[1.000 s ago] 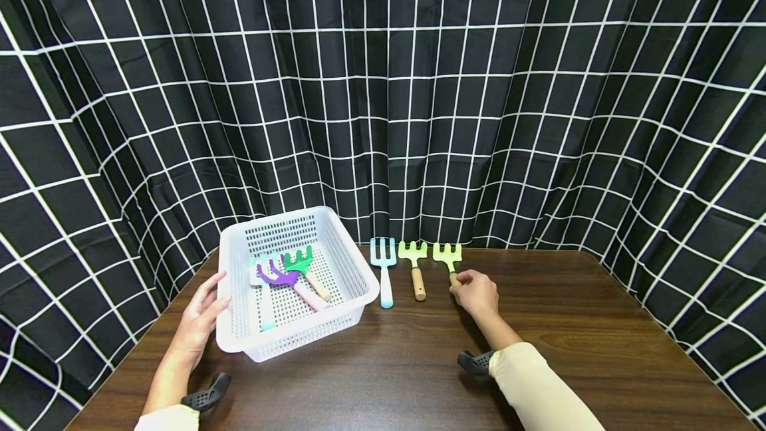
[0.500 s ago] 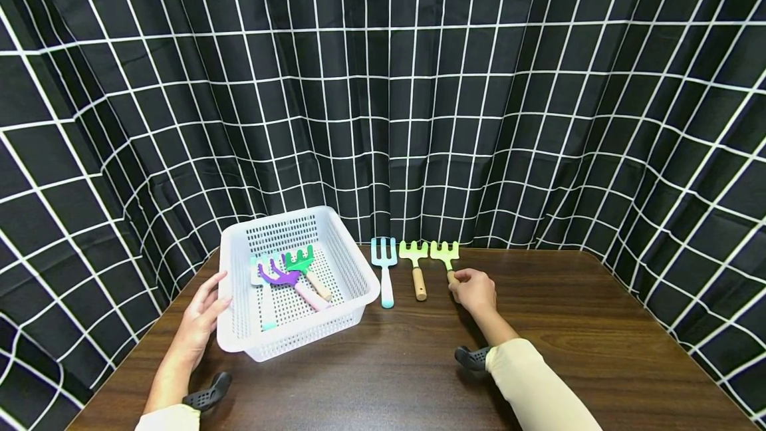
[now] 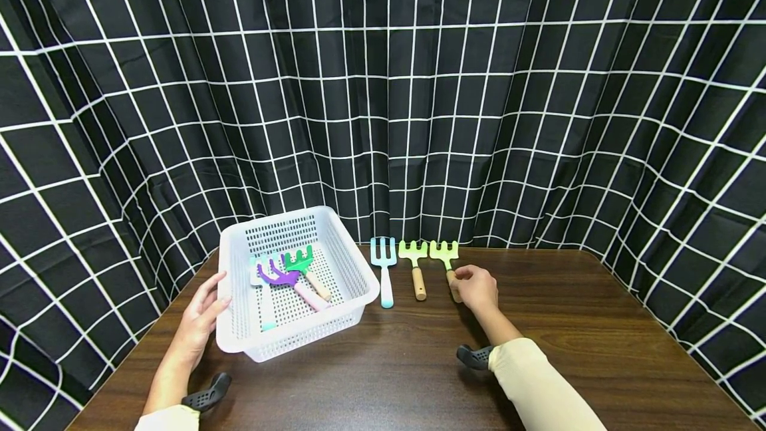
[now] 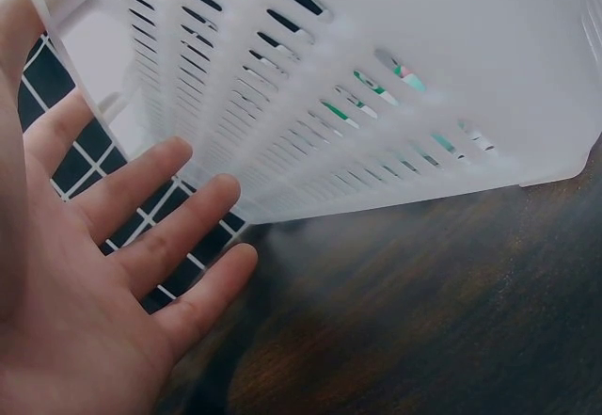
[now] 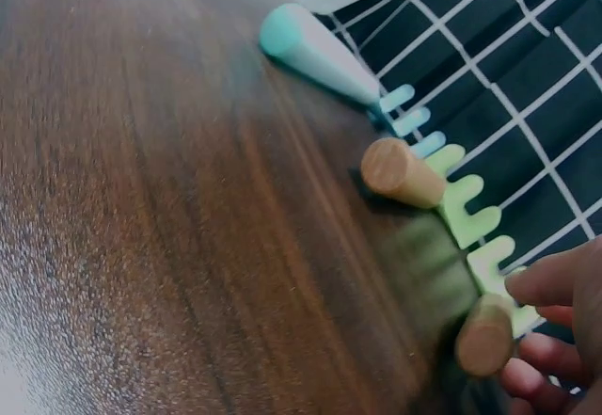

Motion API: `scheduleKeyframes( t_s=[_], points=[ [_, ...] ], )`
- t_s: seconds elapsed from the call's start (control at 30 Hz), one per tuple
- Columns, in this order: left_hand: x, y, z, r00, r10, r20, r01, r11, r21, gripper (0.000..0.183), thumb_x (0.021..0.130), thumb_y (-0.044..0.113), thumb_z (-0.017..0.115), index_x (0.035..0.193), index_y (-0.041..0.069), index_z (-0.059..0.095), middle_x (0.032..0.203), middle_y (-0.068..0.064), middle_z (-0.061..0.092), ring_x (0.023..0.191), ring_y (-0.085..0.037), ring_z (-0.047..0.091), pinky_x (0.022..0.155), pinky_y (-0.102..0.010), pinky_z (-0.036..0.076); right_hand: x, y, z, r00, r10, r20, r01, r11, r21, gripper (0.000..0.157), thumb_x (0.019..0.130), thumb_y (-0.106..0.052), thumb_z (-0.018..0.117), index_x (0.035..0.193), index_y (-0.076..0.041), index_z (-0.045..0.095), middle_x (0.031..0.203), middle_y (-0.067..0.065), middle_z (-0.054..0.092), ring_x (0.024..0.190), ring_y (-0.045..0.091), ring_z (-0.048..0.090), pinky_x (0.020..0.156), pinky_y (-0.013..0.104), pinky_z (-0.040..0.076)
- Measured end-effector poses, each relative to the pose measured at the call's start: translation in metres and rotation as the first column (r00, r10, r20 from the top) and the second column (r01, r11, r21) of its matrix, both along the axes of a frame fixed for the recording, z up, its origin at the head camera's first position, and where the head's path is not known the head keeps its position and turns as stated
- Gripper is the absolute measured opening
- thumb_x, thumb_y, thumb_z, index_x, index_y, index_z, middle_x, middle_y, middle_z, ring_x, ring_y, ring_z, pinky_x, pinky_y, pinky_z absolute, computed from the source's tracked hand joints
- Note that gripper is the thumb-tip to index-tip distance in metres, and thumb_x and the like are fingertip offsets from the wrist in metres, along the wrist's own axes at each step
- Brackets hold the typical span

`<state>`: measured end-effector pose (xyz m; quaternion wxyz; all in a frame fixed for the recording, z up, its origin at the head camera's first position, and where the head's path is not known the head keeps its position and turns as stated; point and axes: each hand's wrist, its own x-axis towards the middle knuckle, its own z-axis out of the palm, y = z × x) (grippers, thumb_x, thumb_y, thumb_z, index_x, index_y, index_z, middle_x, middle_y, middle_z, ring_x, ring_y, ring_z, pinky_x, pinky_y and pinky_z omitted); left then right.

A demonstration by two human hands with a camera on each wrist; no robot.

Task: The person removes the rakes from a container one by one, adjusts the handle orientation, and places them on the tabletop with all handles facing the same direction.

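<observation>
In the head view, my left hand (image 3: 196, 324) lies against the left side of a white plastic basket (image 3: 353, 278), its fingers extended in the left wrist view. Inside the basket are a purple hand rake (image 3: 287, 278) with a pink handle, a green rake (image 3: 301, 262) with a wooden handle, and a pale blue tool (image 3: 266, 301) partly covered. My right hand (image 3: 477, 288) is at the right side of a light green hand rake (image 3: 444, 253) lying on the table. Its fingertips are beside the wooden handle (image 5: 485, 338), loosely bent, and the handle's end shows uncovered.
Left of that rake, a matching light green rake (image 3: 413, 253) and a blue garden fork (image 3: 383, 255) with a white handle lie in a row, tines toward the back. A black curtain (image 3: 455, 118) with white grid lines stands behind the wooden table (image 3: 574, 338).
The right-hand light green rake has shifted slightly left toward its neighbour. My right hand has drawn a little off its handle, so more of the handle shows. My left hand stays put.
</observation>
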<state>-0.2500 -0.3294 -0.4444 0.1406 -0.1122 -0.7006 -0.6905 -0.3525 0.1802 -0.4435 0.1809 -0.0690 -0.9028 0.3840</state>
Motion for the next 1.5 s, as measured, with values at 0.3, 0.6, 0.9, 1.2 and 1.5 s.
scheduleKeyframes(
  t_s=[0.3, 0.6, 0.9, 1.2, 1.5],
  points=[
    [0.000, 0.003, -0.001, 1.000, 0.006, 0.001, -0.006, 1.000, 0.013, 0.050, 0.102, 0.006, 0.048, 0.148, 0.006, 0.029, 0.117, 0.010, 0.061, 0.095, -0.006, 0.063, 0.074, -0.023, 0.049, 0.010, -0.008, 0.019, 0.996, 0.053, -0.070, -0.060, 0.992, -0.107, 0.026, 0.079, -0.011, 0.076, 0.102, 0.001, 0.071, 0.080, 0.008, 0.066, 0.080, 0.029, 0.059, 0.071, 0.040, 0.041],
    [0.001, 0.001, 0.000, 1.000, 0.004, -0.008, -0.004, 1.000, 0.015, 0.048, 0.102, 0.006, 0.046, 0.147, 0.009, 0.031, 0.117, 0.008, 0.062, 0.094, -0.009, 0.064, 0.073, -0.025, 0.050, 0.021, -0.031, 0.039, 0.980, 0.145, -0.135, -0.163, 0.977, -0.136, 0.033, 0.077, -0.008, 0.078, 0.108, -0.001, 0.070, 0.085, 0.011, 0.069, 0.085, 0.030, 0.062, 0.075, 0.040, 0.043],
    [0.001, 0.001, 0.000, 1.000, 0.009, 0.001, -0.009, 1.000, 0.006, 0.048, 0.102, 0.007, 0.046, 0.147, 0.011, 0.031, 0.118, 0.008, 0.062, 0.095, -0.009, 0.064, 0.073, -0.024, 0.050, 0.038, -0.057, 0.059, 0.949, 0.256, -0.185, -0.282, 0.950, -0.134, 0.037, 0.075, -0.006, 0.080, 0.111, -0.003, 0.070, 0.092, 0.014, 0.069, 0.082, 0.029, 0.067, 0.070, 0.034, 0.047],
    [0.001, 0.000, 0.000, 1.000, 0.003, -0.001, -0.003, 1.000, 0.010, 0.049, 0.102, 0.007, 0.047, 0.148, 0.010, 0.030, 0.117, 0.007, 0.062, 0.094, -0.009, 0.064, 0.074, -0.024, 0.050, 0.054, -0.082, 0.073, 0.906, 0.386, -0.173, -0.417, 0.884, -0.213, 0.049, 0.076, -0.005, 0.080, 0.122, -0.009, 0.065, 0.108, 0.013, 0.067, 0.085, 0.027, 0.068, 0.062, 0.031, 0.051],
    [0.001, 0.000, 0.000, 1.000, 0.013, -0.012, -0.013, 1.000, -0.012, 0.051, 0.102, 0.008, 0.047, 0.149, 0.006, 0.028, 0.118, 0.010, 0.060, 0.096, -0.006, 0.063, 0.076, -0.022, 0.048, 0.061, -0.098, 0.079, 0.818, 0.531, -0.222, -0.570, 0.802, -0.181, 0.059, 0.075, -0.005, 0.082, 0.130, -0.008, 0.059, 0.119, 0.015, 0.060, 0.097, 0.034, 0.065, 0.075, 0.039, 0.053]
  ],
)
